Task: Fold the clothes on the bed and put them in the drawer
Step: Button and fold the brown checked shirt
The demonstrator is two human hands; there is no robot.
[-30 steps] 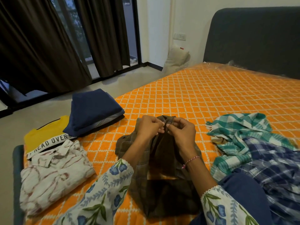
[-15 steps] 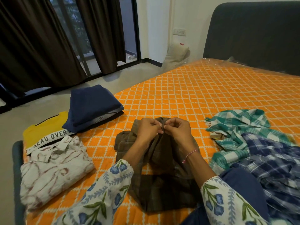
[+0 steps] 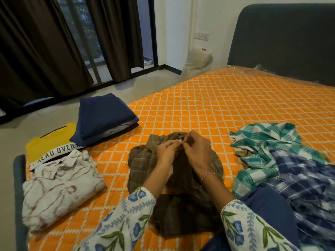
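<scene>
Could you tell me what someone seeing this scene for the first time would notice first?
Most likely the bright orange bedspread filling the frame, with the left hand and right hand pinching the collar end of a brown plaid shirt at its middle. Folded clothes sit at the left edge, topped by a navy stack; a rumpled teal checked cloth lies right.

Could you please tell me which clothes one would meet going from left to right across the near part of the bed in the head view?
White patterned shirt → brown plaid shirt, pinched near its collar by the left hand and right hand → teal checked cloth → blue plaid shirt.
</scene>
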